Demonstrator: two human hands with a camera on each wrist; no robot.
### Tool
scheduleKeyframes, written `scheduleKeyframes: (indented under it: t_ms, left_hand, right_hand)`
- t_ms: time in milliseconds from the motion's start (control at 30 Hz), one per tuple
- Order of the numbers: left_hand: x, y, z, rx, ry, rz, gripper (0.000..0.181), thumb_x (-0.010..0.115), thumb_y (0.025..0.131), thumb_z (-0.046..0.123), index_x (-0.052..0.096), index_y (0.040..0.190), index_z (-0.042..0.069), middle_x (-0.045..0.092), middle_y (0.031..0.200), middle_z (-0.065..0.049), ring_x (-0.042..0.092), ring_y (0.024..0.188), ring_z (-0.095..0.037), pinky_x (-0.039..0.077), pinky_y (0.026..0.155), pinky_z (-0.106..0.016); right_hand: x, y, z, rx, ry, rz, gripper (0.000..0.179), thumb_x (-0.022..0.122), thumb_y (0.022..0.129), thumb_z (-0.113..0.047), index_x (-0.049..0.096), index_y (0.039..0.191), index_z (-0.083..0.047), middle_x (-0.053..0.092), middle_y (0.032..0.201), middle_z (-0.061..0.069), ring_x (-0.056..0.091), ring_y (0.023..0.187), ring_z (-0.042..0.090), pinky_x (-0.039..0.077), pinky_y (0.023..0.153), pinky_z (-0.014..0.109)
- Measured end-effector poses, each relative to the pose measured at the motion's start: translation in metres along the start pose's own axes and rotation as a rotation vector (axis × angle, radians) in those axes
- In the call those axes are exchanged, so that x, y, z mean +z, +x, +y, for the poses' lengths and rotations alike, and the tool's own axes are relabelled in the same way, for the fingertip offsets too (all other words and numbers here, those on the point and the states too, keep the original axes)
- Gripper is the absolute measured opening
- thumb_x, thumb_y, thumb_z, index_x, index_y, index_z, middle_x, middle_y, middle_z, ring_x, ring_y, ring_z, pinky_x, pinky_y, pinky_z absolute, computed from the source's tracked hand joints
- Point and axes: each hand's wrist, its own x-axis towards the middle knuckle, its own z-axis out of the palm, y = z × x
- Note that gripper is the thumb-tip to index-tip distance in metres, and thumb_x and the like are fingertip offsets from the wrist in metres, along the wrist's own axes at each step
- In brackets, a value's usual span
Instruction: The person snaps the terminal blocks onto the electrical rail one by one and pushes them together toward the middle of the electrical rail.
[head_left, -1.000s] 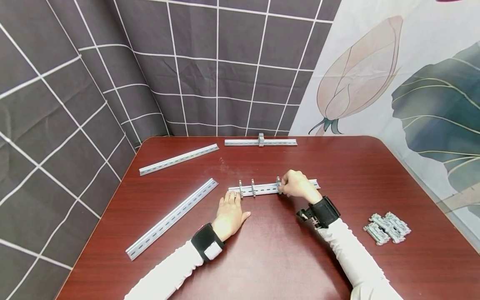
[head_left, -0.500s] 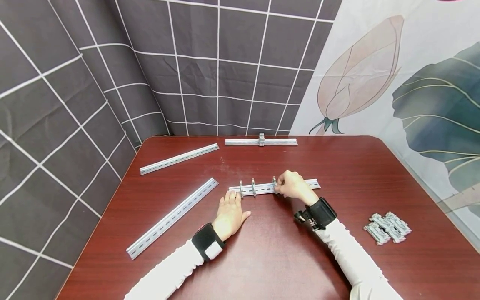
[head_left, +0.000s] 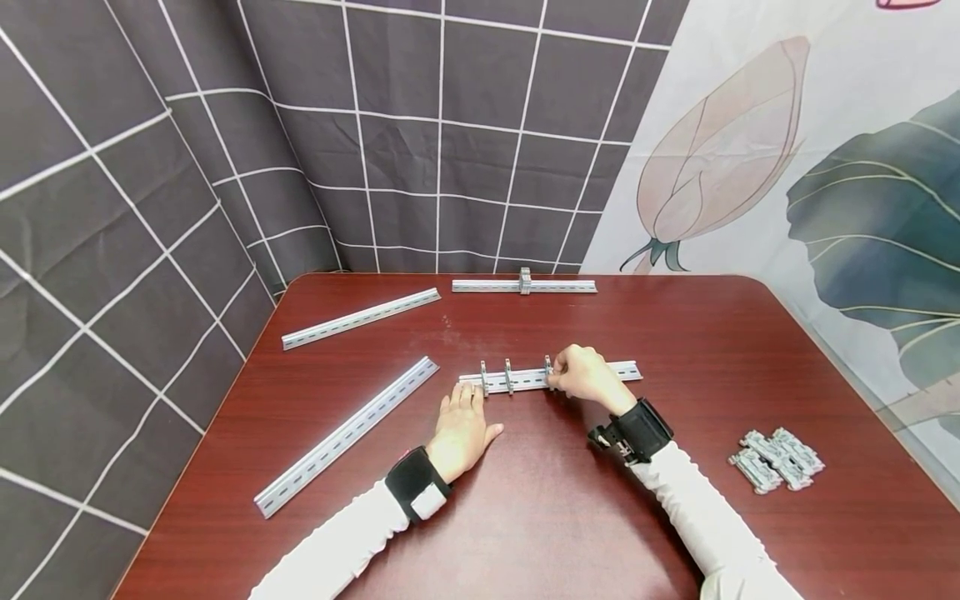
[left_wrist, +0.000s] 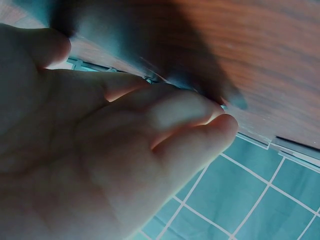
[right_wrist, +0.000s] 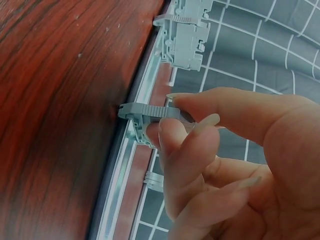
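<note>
A slotted metal DIN rail (head_left: 532,379) lies crosswise in the middle of the table. My left hand (head_left: 459,437) rests with straight fingers on its left end. Between thumb and fingers, my right hand (head_left: 588,375) pinches a grey terminal block (right_wrist: 150,111) that sits upright on the rail, right of its middle in the head view. Two more terminal blocks stand on the rail to the left, one (head_left: 509,377) nearer and one (head_left: 484,378) close to my left fingertips. In the left wrist view, the palm hides most of the rail.
Behind lies another rail (head_left: 480,286) with a clump of blocks (head_left: 525,281) on it. Two bare rails slant at the left, one far (head_left: 360,318) and one near (head_left: 345,437). Several loose terminal blocks (head_left: 776,460) lie at the right. A tiled-pattern curtain (head_left: 480,150) hangs behind.
My right hand has slid the pinched terminal block a little leftward along the rail, mostly in the first half second. My left hand has stayed on the rail's end.
</note>
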Motion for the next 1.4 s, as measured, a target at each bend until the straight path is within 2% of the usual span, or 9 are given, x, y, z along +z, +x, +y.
scheduleKeyframes:
  t_ms: [300,367,533,633,800,933,1067,1400]
  left_hand:
    - [0.001,0.000,-0.001,0.001,0.009,0.011,0.067,0.062,0.089,0.044,0.050,0.135,-0.003,0.053,0.139,-0.020,0.046,0.134,-0.031,0.039,0.107,-0.045]
    - [0.002,0.000,-0.001,-0.003,0.013,0.001,0.067,0.061,0.090,0.045,0.049,0.136,-0.002,0.053,0.140,-0.020,0.046,0.135,-0.030,0.039,0.108,-0.045]
    - [0.001,0.000,-0.001,-0.006,0.038,0.017,0.067,0.062,0.089,0.046,0.050,0.135,-0.002,0.055,0.138,-0.019,0.047,0.133,-0.030,0.040,0.106,-0.044]
    - [0.000,-0.001,-0.002,-0.007,0.063,0.039,0.067,0.062,0.088,0.046,0.051,0.135,-0.001,0.056,0.137,-0.018,0.049,0.132,-0.029,0.041,0.105,-0.043]
    - [0.002,-0.002,-0.002,-0.004,0.100,0.059,0.067,0.063,0.087,0.048,0.053,0.133,0.000,0.058,0.134,-0.015,0.051,0.130,-0.027,0.042,0.104,-0.041]
    - [0.005,-0.002,0.000,-0.007,0.087,0.060,0.067,0.062,0.087,0.048,0.052,0.134,0.000,0.057,0.135,-0.016,0.050,0.131,-0.027,0.042,0.104,-0.042]
    - [0.007,-0.004,0.001,-0.013,0.100,0.070,0.068,0.063,0.086,0.049,0.052,0.134,0.001,0.057,0.135,-0.015,0.050,0.131,-0.026,0.042,0.104,-0.041]
    - [0.002,-0.005,0.002,-0.020,0.170,0.031,0.067,0.059,0.088,0.051,0.054,0.134,0.003,0.057,0.137,-0.010,0.050,0.131,-0.023,0.042,0.105,-0.037]
  right_hand:
    - [-0.001,0.000,0.000,-0.039,0.004,0.007,0.022,0.070,0.084,-0.019,0.065,0.065,-0.010,0.060,0.050,-0.003,0.057,0.046,0.008,0.045,0.058,0.026]
    - [0.000,-0.002,-0.001,-0.051,-0.024,0.051,0.024,0.073,0.083,-0.022,0.065,0.063,-0.009,0.058,0.050,-0.003,0.054,0.047,0.009,0.042,0.054,0.025]
    - [0.002,-0.006,-0.014,-0.063,-0.109,0.236,0.036,0.078,0.078,-0.036,0.058,0.062,-0.010,0.055,0.054,0.000,0.050,0.049,0.017,0.037,0.044,0.028]
    - [0.011,-0.004,-0.029,-0.092,-0.111,0.262,0.038,0.074,0.082,-0.040,0.056,0.063,-0.011,0.054,0.056,0.000,0.051,0.049,0.018,0.038,0.045,0.028]
    - [0.036,0.001,-0.048,-0.124,-0.147,0.244,0.036,0.070,0.084,-0.032,0.055,0.058,-0.013,0.052,0.051,-0.002,0.053,0.047,0.017,0.039,0.044,0.029]
    - [0.049,0.003,-0.055,-0.117,-0.186,0.332,0.034,0.072,0.077,-0.019,0.050,0.052,-0.014,0.050,0.049,0.000,0.055,0.048,0.022,0.042,0.044,0.035]
    - [0.054,0.003,-0.059,-0.099,-0.198,0.393,0.035,0.070,0.070,-0.011,0.042,0.049,-0.016,0.045,0.050,0.000,0.054,0.047,0.025,0.044,0.043,0.040]
    - [0.050,0.004,-0.054,-0.074,-0.201,0.386,0.036,0.070,0.065,-0.009,0.040,0.048,-0.017,0.043,0.049,-0.002,0.051,0.046,0.022,0.043,0.043,0.040]
